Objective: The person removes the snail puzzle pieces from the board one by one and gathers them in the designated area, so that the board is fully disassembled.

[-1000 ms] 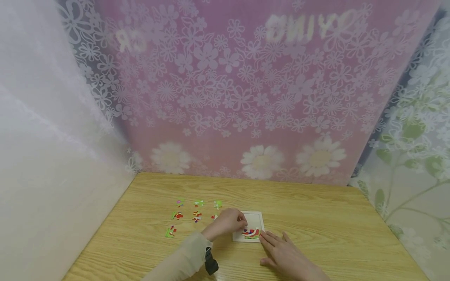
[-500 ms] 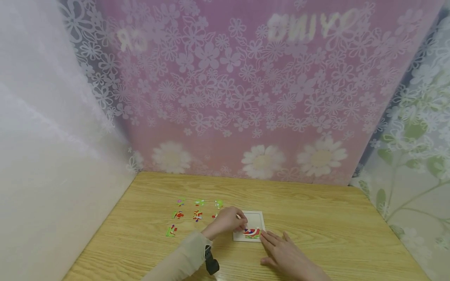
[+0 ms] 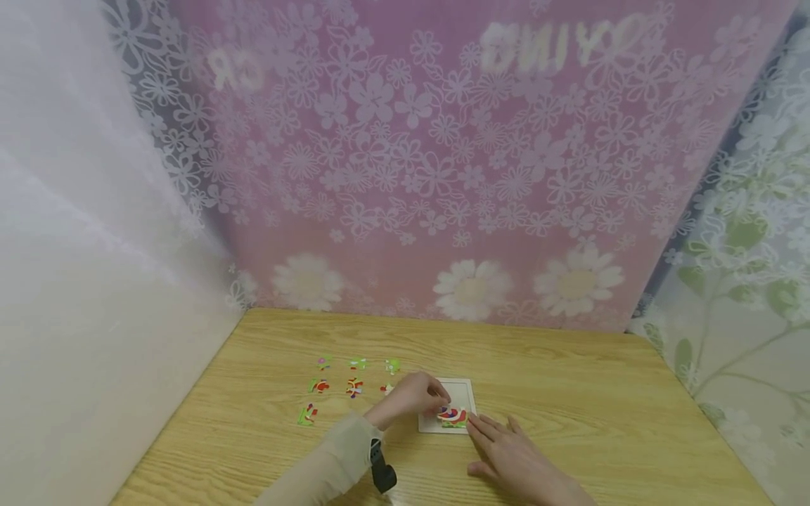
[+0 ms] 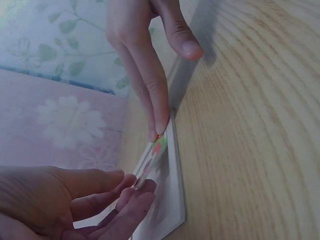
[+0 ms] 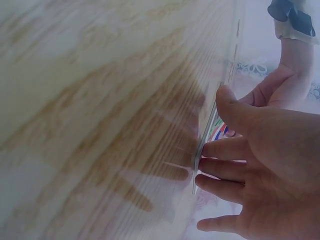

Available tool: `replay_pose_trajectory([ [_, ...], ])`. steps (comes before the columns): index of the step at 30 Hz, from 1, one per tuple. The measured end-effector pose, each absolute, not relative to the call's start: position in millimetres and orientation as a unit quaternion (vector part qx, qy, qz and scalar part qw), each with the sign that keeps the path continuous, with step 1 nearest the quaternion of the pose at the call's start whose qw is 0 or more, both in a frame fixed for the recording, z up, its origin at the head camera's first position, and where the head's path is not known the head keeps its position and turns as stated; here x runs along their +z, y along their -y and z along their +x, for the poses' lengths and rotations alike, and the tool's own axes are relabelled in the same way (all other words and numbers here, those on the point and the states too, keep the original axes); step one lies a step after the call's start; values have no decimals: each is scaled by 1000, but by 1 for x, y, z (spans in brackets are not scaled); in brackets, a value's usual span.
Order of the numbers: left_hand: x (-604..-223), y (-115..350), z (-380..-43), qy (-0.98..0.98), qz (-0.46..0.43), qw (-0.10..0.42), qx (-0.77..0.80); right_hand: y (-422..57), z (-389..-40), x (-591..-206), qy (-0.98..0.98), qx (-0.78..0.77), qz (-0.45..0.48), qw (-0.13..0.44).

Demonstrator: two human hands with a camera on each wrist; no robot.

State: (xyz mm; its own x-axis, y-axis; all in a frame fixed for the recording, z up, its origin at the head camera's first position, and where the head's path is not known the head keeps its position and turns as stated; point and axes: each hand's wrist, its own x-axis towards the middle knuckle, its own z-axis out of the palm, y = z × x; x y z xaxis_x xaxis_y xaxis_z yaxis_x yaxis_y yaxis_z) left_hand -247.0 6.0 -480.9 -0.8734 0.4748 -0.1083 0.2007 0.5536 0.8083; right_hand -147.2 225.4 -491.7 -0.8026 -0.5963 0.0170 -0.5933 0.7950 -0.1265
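Note:
A shallow white puzzle tray (image 3: 460, 392) lies on the table, with joined jigsaw pieces (image 3: 455, 419) in red, white, blue and green along its near right part. Over the tray's left side, my left hand (image 3: 414, 393) pinches the edge of a puzzle piece (image 4: 141, 181) between thumb and fingers; most of that piece is hidden by the fingers. My right hand (image 3: 509, 450) lies at the tray's near right corner. Its straight fingertips (image 4: 159, 131) press at the rim and the end of the joined pieces, thumb spread away.
Several loose jigsaw pieces (image 3: 354, 387) lie in rows left of the tray, one partly behind my left hand. A dark strap with a black device (image 3: 382, 472) is on my left wrist. A pink flowered curtain (image 3: 405, 176) stands behind the wooden table (image 3: 557, 379).
My left hand has shifted slightly to the right over the tray, and more of the red and white pattern shows beside its fingertips. My right hand has stayed at the tray's corner.

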Motion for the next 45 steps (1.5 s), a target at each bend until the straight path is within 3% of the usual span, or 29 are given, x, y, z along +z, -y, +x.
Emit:
replay_pose_trajectory([
  [13, -490, -4, -247, -853, 205, 159, 452, -223, -147, -490, -945, -59, -321, -15],
  [24, -492, 8, -254, -861, 203, 118, 450, -224, -148, -491, -945, -51, -322, -18],
  [45, -485, 43, -259, -836, 180, 140, 498, -228, -148, -492, -946, -67, -316, -3],
])
